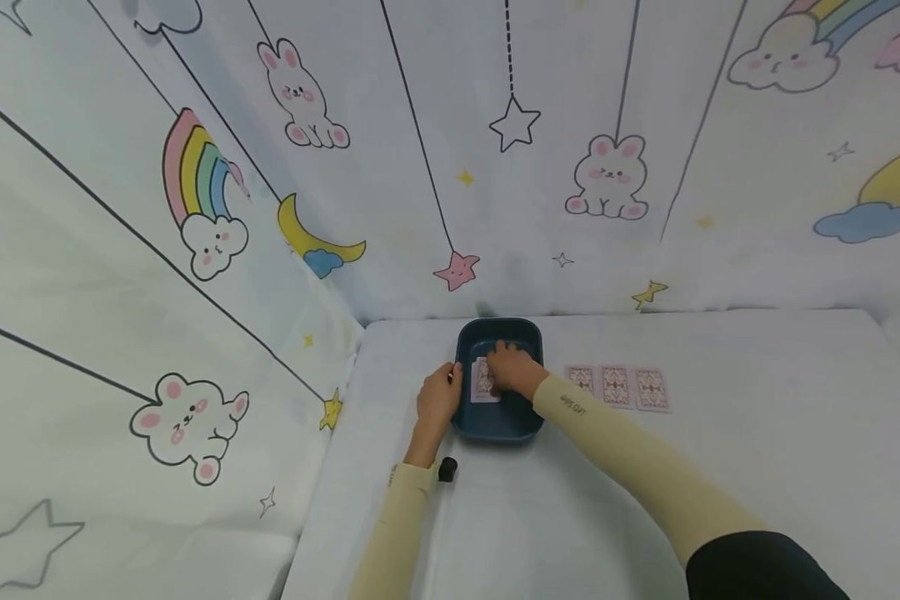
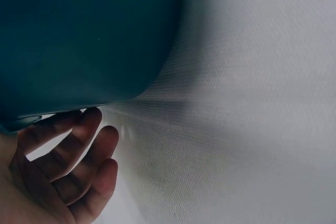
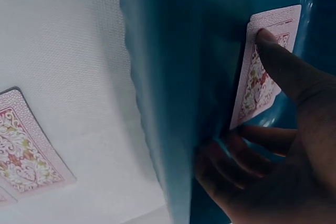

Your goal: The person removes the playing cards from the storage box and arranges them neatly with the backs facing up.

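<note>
A dark blue plastic tub (image 1: 495, 430) stands on the white-covered table. At its left side, my left hand (image 1: 438, 398) grips the rim, with curled fingers against the outer wall (image 2: 79, 40) in the left wrist view. My right hand (image 1: 516, 368) reaches inside the tub. It holds a small stack of playing cards (image 3: 257, 90), backs showing, with the thumb on the top card and the other fingers by the stack's edge. From the head, these cards (image 1: 482, 385) lie over the tub's floor, partly hidden by the right hand.
To the right of the tub lie three patterned cards in a row: a left one (image 1: 580, 378), a middle one (image 1: 616, 387) and a right one (image 1: 652, 389). A small black object (image 1: 447, 470) sits by the left wrist. A printed cloth wall (image 1: 420, 217) rises behind the table.
</note>
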{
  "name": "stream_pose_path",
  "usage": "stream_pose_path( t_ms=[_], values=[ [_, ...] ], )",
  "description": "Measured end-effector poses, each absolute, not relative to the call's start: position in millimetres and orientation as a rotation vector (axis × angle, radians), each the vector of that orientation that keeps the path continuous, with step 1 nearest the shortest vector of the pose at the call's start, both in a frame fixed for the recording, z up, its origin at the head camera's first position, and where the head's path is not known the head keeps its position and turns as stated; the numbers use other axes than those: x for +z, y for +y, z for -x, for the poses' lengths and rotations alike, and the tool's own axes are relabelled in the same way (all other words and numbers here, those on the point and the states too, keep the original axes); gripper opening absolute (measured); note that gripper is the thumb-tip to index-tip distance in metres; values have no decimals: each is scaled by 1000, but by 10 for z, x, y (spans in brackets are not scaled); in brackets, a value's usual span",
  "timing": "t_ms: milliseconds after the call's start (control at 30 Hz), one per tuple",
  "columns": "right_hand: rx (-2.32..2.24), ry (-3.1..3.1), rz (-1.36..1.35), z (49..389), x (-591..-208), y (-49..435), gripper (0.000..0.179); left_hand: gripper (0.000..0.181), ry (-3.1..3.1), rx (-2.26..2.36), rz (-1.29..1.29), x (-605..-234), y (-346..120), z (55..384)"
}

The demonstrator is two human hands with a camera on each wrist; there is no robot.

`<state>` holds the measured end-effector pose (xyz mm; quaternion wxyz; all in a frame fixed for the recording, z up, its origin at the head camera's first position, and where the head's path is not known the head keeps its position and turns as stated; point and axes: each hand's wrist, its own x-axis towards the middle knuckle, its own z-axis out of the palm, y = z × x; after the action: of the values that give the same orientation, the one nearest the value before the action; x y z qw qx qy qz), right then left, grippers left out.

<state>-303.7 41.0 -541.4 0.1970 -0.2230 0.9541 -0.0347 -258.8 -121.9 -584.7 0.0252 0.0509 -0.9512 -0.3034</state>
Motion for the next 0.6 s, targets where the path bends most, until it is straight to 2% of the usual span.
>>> stream_pose_path(
  t_ms=[167, 367, 433, 600],
  values=[
    [-111, 2672, 615, 3059, -5440, 435, 70, 37, -2937, -917, -150, -5859, -1210, 2587],
    [-139, 2746, 587, 3049, -5489, 410, 85, 38, -2939, -933, -156, -5818, -1197, 2566],
    [-168, 2786, 576, 3044, -5507, 396, 83, 38, -2935, -936, -158, -5810, -1196, 2559],
    [-342, 2806, 485, 3070, -5538, 384, 61, 38, -2936, -929, -161, -5818, -1207, 2562]
  ],
)
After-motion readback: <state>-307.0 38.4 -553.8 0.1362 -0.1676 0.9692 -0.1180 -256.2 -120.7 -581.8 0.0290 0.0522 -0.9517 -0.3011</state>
